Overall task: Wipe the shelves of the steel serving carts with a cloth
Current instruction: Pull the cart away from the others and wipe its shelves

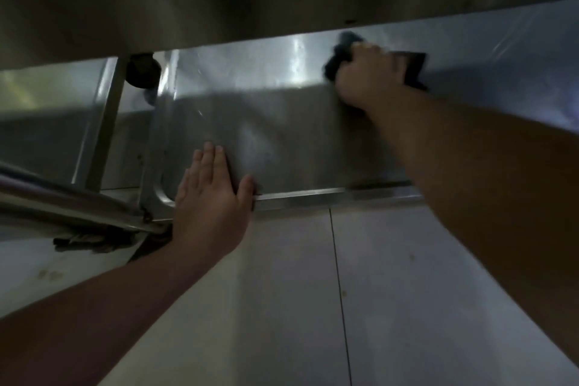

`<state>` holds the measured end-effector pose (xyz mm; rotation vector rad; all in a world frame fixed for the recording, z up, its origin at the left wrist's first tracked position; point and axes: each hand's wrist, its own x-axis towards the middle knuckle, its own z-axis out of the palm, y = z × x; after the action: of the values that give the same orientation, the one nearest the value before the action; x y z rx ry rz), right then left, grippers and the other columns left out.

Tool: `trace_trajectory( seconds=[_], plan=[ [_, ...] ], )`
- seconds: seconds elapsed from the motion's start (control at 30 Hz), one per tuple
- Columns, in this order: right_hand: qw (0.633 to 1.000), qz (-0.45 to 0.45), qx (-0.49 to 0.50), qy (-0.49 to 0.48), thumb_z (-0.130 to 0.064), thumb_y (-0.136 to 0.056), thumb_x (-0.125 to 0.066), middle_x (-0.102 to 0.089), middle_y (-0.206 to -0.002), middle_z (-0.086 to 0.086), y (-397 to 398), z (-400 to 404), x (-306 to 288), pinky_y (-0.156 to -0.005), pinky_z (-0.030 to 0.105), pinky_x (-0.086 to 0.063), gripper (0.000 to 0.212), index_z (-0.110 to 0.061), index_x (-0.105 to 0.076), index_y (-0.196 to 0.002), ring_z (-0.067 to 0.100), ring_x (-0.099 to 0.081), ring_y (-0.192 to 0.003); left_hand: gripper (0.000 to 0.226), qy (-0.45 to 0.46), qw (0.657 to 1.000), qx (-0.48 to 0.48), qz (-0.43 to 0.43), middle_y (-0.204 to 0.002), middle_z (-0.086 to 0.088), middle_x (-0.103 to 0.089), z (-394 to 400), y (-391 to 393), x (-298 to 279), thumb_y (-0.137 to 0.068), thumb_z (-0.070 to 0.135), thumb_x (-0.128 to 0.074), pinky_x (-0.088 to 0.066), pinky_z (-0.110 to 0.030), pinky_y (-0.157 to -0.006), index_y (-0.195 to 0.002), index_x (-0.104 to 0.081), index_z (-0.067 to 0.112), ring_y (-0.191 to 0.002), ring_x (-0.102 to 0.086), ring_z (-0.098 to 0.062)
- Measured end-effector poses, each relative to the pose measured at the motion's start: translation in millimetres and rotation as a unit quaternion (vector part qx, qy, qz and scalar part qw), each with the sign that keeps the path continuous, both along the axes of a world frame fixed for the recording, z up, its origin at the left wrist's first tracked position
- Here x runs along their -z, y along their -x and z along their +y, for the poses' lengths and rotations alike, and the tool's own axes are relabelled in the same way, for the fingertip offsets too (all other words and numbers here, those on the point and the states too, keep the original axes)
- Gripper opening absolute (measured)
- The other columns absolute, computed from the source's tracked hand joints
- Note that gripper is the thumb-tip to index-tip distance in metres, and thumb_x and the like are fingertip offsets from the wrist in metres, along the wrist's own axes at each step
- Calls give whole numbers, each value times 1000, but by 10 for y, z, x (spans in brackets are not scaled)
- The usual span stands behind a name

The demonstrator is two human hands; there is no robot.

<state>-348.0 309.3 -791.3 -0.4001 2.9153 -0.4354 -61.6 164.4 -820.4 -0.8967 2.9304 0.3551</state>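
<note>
The cloth (340, 55) is blurred and mostly buried under the right hand (368, 74); its shape cannot be told. The upper shelf (219, 3) hides the far part of the lower shelf (282, 135) and runs off the top edge. Both forearms are cut by the frame. A dark wheel-like knob (142, 70) is half hidden. A dark heap (84, 241) under the rail (62, 197) is too unclear to tell.

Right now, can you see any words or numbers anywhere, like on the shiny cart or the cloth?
None: no word, number or label can be read. The steel shelf, the dark cloth in the right hand, the left hand and the floor tiles all show bare, blurred surfaces.
</note>
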Motion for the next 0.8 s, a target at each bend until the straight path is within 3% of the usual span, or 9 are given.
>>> trace_trajectory(
  seconds=[0.07, 0.13, 0.23, 0.3, 0.37, 0.5, 0.57, 0.63, 0.8],
  plan=[
    [989, 2, -149, 13, -46, -95, -42, -49, -157, 7, -467, -464, 21, -122, 50, -19, 57, -28, -50, -148, 31, -42, -145, 77, -24, 1000, 1, -3, -177, -2, -2, -37, -10, -42, -107, 60, -21, -2, -36, -131, -168, -11, 14, -162, 3, -15],
    [959, -6, -285, 13, -42, -104, -42, -33, -167, -2, -978, -611, 126, -126, 48, -6, 57, -28, -37, -159, 21, -24, -155, 73, -69, 997, -14, 21, -177, -2, -6, -65, -14, -84, -109, 55, -26, -2, -34, -129, -168, -15, 14, -162, 0, -15],
    [906, -13, -424, 3, -45, -107, -35, -20, -169, -20, -1401, -135, 168, -128, 40, 6, 57, -38, -24, -162, 7, -6, -158, 70, -96, 994, -23, 45, -177, -3, -9, -94, -27, -182, -109, 52, -25, -4, -34, -129, -168, -18, 14, -162, -5, -17],
    [875, -15, -484, 5, -49, -106, -31, -21, -166, -27, -1290, 370, 134, -128, 36, 5, 56, -41, -25, -161, 0, -5, -157, 71, -65, 998, -9, 13, -177, -2, -3, -135, -61, -217, -109, 54, -20, 2, -34, -130, -169, -12, 16, -162, 0, -16],
    [874, 3, -486, 1, -51, -103, -31, -29, -163, -25, -971, 767, 142, -127, 37, -2, 56, -41, -33, -158, 1, -14, -156, 73, -36, 999, -6, -14, -177, -1, 2, -215, -106, -237, -109, 55, -18, 6, -36, -130, -169, -6, 16, -162, 6, -15],
    [957, 32, -286, -43, -50, -101, -29, -35, -167, -4, -308, 595, 229, -126, 57, -11, 58, -39, -33, -157, 23, -27, -155, 75, -19, 998, -34, -46, -177, -5, 5, -364, -185, -209, -108, 55, -19, 9, -42, -130, -169, -3, 14, -162, 10, -20],
    [986, 17, -159, -43, -48, -105, -27, -27, -169, -1, -186, 101, 200, -125, 63, -3, 57, -32, -30, -160, 25, -20, -157, 74, -42, 996, -42, -66, -177, -3, 9, -385, -172, -195, -109, 55, -19, 10, -43, -130, -169, 1, 15, -162, 14, -19],
    [993, -18, -107, -39, -48, -108, -23, -14, -173, -2, -240, -447, 144, -125, 62, 6, 60, -28, -19, -165, 27, -7, -160, 73, -59, 995, -47, -60, -177, -3, 9, -392, -170, -188, -110, 54, -19, 11, -42, -130, -169, 1, 15, -161, 15, -17],
    [958, -2, -288, -17, -46, -107, -32, -23, -171, -2, -885, -1156, 126, -126, 57, -2, 60, -27, -25, -164, 24, -17, -157, 70, -91, 994, -47, -27, -177, -2, 2, -436, -197, -180, -110, 52, -15, 9, -40, -130, -169, -7, 14, -162, 10, -15]
  ],
)
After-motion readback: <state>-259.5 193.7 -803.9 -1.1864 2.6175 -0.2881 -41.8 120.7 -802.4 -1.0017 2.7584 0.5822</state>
